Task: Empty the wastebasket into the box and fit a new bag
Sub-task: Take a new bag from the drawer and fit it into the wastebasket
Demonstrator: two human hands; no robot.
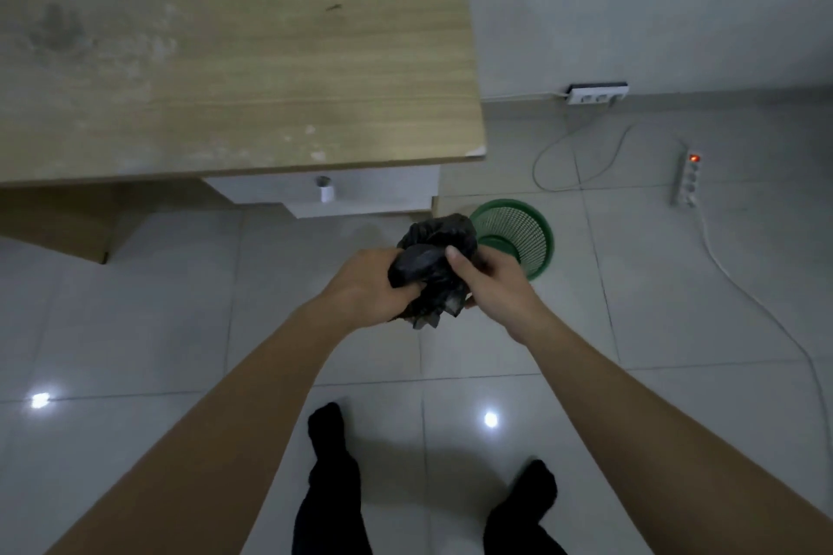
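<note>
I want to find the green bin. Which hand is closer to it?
Right. The right hand sits just beside the green bin, overlapping its rim in view. The left hand is farther left, across the black bag both hands hold.

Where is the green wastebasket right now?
The green mesh wastebasket stands on the tiled floor right of centre, beside the desk's corner, just beyond the black bag held in both hands.

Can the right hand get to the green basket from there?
Probably yes. The green basket stands open on the floor just beyond the right hand, with nothing between them. But both it and the left hand are busy gripping the crumpled black bag, so it must let go first.
</note>
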